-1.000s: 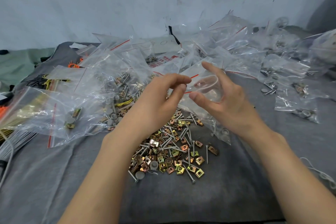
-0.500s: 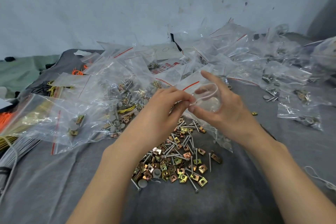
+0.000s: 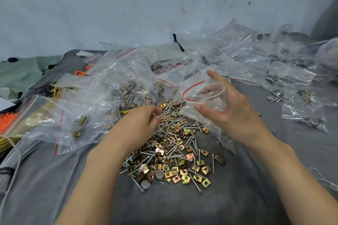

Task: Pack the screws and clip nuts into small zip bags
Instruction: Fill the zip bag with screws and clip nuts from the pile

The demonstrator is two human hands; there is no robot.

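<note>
Fingers of right hand cup an open zip bag; left hand curls over screws, grip unclear.

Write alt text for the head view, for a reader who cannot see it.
A right hand holds a clear zip bag open above a pile of screws and clip nuts; the left hand reaches into the pile. Filled bags lie behind.

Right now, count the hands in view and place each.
2. The left hand touches the pile of screws and clip nuts; the right hand holds an open zip bag beyond it. None hidden.
</note>
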